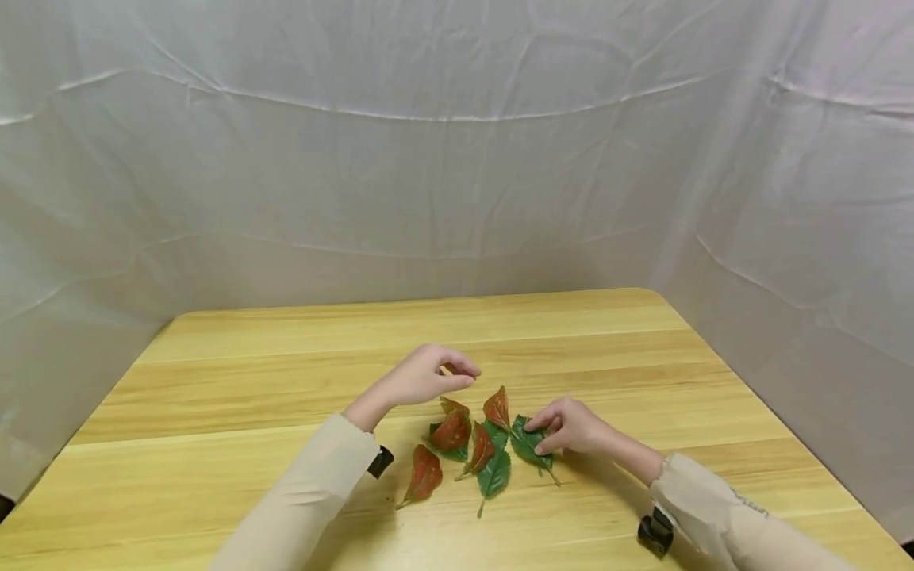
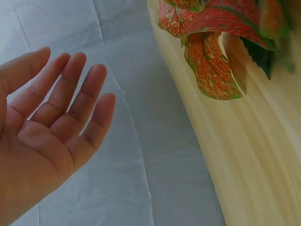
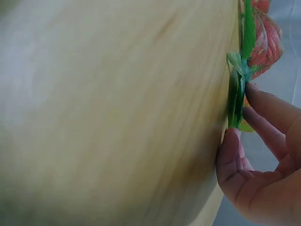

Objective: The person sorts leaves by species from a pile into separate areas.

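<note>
Several artificial leaves, red and green, lie in a loose cluster on the wooden table. My right hand [image 1: 574,430] has its thumb and fingers at opposite edges of a green leaf [image 1: 527,446] on the cluster's right; the right wrist view shows this green leaf [image 3: 233,101] gripped close to the tabletop. Above the back left of the cluster, my left hand [image 1: 426,375] hovers with its fingers loosely bent and nothing in them. The left wrist view shows that palm bare, apart from the red leaves [image 2: 211,66]. Another red leaf [image 1: 424,474] lies nearest the left sleeve.
The wooden table [image 1: 286,365] has a light grain and rounded far corners. A pale cloth curtain [image 1: 443,182] hangs behind it and along both sides. Black straps [image 1: 655,533] sit around the wrists.
</note>
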### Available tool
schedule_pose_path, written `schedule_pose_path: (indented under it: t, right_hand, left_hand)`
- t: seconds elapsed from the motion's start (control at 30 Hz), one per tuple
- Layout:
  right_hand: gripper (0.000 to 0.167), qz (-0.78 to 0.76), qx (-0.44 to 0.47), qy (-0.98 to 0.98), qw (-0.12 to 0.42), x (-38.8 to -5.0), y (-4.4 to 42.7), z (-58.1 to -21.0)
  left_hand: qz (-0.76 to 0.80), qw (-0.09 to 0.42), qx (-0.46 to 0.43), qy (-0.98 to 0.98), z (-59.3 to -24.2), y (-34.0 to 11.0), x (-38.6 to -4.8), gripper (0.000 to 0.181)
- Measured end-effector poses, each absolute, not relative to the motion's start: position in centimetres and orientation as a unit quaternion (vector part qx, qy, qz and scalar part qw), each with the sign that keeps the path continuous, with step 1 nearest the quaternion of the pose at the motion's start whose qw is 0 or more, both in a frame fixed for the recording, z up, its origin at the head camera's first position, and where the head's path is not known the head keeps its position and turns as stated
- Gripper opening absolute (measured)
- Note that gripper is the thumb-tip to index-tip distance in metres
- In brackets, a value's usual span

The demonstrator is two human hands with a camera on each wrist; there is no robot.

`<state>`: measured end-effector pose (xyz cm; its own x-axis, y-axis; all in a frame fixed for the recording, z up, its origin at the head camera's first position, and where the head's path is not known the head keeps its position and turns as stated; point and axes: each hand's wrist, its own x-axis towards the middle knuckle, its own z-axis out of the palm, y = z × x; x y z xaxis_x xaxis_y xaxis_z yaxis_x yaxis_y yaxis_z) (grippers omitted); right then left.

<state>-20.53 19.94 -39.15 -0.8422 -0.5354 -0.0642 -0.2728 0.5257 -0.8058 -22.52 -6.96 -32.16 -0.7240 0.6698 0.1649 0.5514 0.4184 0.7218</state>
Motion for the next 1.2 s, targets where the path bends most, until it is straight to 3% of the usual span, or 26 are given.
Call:
schedule_pose_path:
  t: [0.7, 1.2]
  right_hand:
    - [0.029, -0.398, -0.25, 0.87, 0.148, -20.8, 19.8, -39.1]
    - [0.03, -0.401, -0.255, 0.866, 0.153, -20.8, 19.8, -39.0]
  left_hand:
    - [0.326, 0.14, 0.416, 0.837, -35.1, -3.1, -27.8, 0.019]
    - [0.3, 0.247, 0.429, 0.815, -35.2, -2.1, -27.9, 0.019]
